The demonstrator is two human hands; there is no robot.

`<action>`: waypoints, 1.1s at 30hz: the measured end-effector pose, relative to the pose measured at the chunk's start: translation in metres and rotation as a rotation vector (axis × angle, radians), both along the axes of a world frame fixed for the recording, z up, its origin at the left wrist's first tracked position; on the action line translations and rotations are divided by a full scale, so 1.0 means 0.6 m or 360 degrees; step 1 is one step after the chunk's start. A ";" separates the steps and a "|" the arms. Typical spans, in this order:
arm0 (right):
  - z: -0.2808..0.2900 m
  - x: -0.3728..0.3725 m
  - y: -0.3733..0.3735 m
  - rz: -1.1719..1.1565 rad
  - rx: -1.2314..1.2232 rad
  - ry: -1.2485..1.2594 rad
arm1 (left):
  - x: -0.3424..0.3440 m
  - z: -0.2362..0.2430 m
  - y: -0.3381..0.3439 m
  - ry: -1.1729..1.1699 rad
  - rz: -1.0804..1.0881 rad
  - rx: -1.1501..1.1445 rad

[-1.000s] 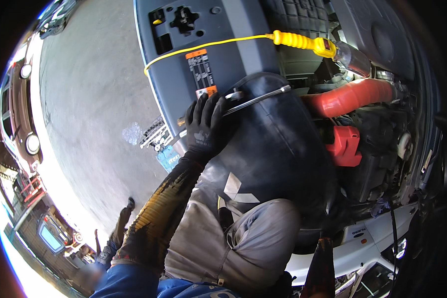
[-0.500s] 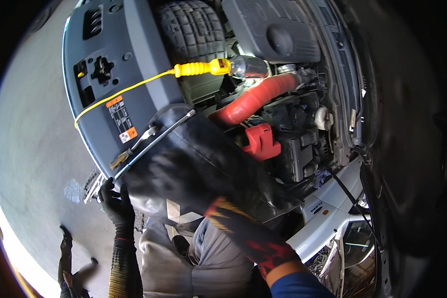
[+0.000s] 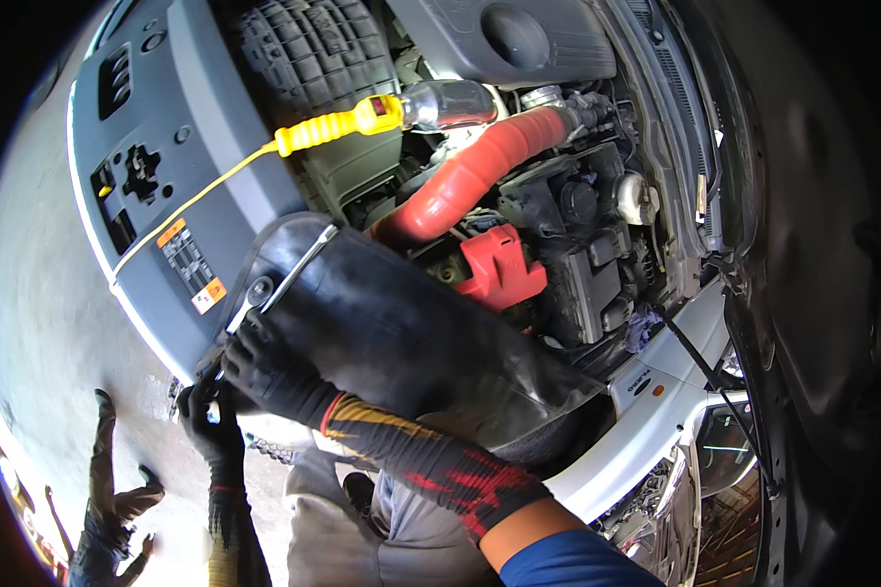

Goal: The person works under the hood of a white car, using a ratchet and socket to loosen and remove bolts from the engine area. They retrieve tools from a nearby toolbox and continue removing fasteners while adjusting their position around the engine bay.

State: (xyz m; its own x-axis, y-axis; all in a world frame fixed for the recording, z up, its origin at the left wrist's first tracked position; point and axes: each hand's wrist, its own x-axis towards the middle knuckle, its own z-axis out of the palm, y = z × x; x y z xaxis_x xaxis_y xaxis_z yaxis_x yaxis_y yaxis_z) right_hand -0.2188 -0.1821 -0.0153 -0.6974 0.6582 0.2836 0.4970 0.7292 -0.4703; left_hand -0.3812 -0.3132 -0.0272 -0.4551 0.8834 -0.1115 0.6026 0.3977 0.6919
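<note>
A black fender cover (image 3: 392, 313) drapes over the corner of the engine bay. On its front edge lies a long silver wrench (image 3: 301, 266), and beside that is a ratchet with a round dark head (image 3: 259, 291). My right hand (image 3: 274, 372), in a black glove, reaches across to the wrench's near end with its fingers closed; what they grip is hidden. Just left of it, my gloved left hand (image 3: 212, 426) is at the vehicle's front edge, fingers bent in a pinch. Whatever lies between them is too small to name.
A yellow-handled work lamp (image 3: 338, 127) lies across the engine bay, its yellow cord running over the grey front panel (image 3: 191, 147). Behind are a red hose (image 3: 480, 171), a red cover (image 3: 499, 269) and a dark engine cover (image 3: 509, 44). Another person (image 3: 108, 519) is at lower left.
My right hand has moved left and down to the tools, beside my left hand. The fingers of my left hand have bent inward. The whole view has shifted, and the engine bay appears farther left.
</note>
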 end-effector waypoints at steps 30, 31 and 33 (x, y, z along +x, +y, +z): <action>0.010 0.048 0.010 -0.0226 -0.0667 -0.0209 | 0.005 -0.008 0.367 0.0833 -0.0872 0.0254; 0.009 0.050 0.011 -0.0211 -0.0600 -0.0138 | 0.005 -0.009 0.366 0.0827 -0.0875 0.0242; 0.007 0.057 0.015 -0.0227 -0.0532 -0.0097 | 0.004 -0.010 0.366 0.0808 -0.0875 0.0236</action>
